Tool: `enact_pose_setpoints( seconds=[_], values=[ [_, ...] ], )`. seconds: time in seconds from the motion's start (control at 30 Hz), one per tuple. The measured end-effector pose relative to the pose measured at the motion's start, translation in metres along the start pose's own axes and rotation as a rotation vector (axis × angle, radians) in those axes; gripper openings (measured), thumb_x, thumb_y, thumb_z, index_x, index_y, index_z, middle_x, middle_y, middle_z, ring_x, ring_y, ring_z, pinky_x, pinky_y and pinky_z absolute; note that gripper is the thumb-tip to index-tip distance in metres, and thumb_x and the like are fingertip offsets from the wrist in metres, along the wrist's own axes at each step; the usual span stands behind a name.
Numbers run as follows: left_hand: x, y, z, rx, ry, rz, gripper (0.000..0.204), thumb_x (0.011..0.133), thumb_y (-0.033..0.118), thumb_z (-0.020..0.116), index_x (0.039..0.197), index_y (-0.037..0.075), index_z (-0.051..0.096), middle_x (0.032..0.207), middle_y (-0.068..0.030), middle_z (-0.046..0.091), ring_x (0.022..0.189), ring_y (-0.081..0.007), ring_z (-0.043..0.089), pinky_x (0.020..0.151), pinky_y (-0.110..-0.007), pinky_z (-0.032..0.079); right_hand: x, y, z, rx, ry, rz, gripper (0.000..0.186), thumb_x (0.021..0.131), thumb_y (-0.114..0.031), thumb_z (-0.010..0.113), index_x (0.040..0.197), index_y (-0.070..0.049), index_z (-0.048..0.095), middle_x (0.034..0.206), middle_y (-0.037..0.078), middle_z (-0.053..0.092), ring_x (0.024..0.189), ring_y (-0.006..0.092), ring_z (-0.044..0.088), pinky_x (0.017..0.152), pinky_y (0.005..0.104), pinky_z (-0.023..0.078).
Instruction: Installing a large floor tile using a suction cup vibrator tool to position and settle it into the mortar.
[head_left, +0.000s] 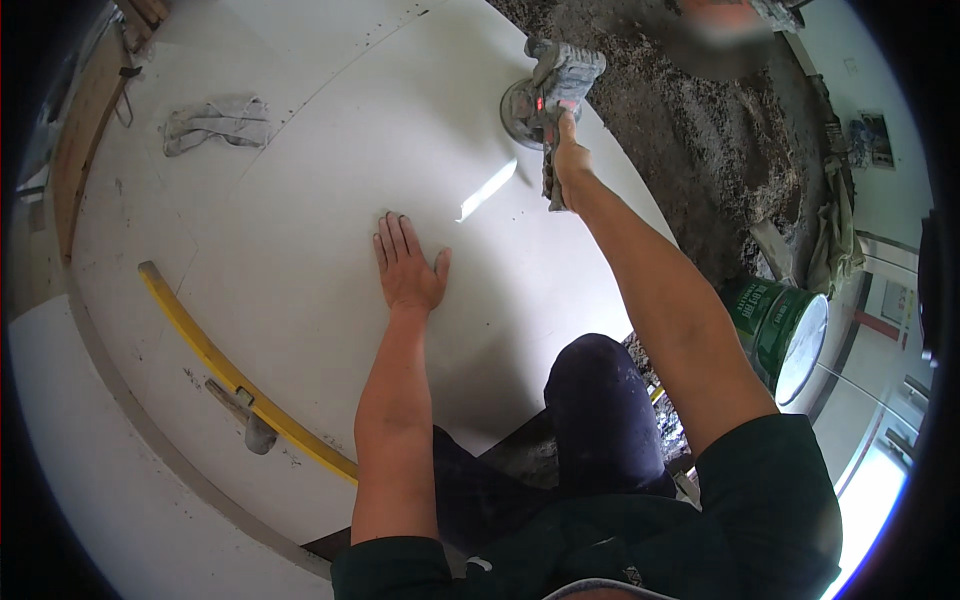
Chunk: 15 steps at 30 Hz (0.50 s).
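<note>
A dusty grey tile vibrator, handheld with a round suction pad, rests near the far right edge of a large white tile. My right hand is wrapped round its handle, one finger lying along it, and small red lights glow on its body. My left hand lies flat on the tile with its fingers stretched out, holding nothing. A narrow bright strip of light falls on the surface between the hands and the vibrator.
To the left lie a yellow spirit level, a mallet partly under it, and a crumpled grey cloth. Dark loose mortar borders the tile on the right. A green bucket lies beside my right arm. My knee is close.
</note>
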<state>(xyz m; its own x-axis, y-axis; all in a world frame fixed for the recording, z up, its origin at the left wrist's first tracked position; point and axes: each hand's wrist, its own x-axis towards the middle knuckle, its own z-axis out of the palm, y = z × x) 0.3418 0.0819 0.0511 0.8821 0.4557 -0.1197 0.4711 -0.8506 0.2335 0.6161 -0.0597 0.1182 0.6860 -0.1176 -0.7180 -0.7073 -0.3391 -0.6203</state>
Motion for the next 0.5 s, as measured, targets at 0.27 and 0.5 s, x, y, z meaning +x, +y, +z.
enact_pose_setpoints(
  seconds=[0.27,0.5],
  values=[
    [0.0001,-0.0007,0.0011,0.000,0.030,0.007,0.089,0.098,0.055,0.046,0.154,-0.008,0.019,0.163,-0.0267,0.017,0.154,-0.0380,0.011,0.126,-0.048,0.008,0.0052,0.0032,-0.0047,-0.037,-0.012,-0.007,0.081,0.087,-0.083,0.046,0.086,-0.003,0.060,0.065,0.003,0.051,0.049,0.0172,0.049,0.044,0.0351,0.041],
    [-0.0009,0.0010,-0.0019,0.024,0.035,0.009,0.089,0.098,0.057,0.044,0.154,-0.008,0.020,0.164,-0.0248,0.016,0.154,-0.0360,0.010,0.127,-0.047,0.007,0.0067,0.0062,-0.0060,-0.024,-0.012,-0.046,0.084,0.084,-0.086,0.047,0.086,-0.003,0.059,0.064,0.003,0.051,0.049,0.0174,0.049,0.043,0.0357,0.040]
  ],
)
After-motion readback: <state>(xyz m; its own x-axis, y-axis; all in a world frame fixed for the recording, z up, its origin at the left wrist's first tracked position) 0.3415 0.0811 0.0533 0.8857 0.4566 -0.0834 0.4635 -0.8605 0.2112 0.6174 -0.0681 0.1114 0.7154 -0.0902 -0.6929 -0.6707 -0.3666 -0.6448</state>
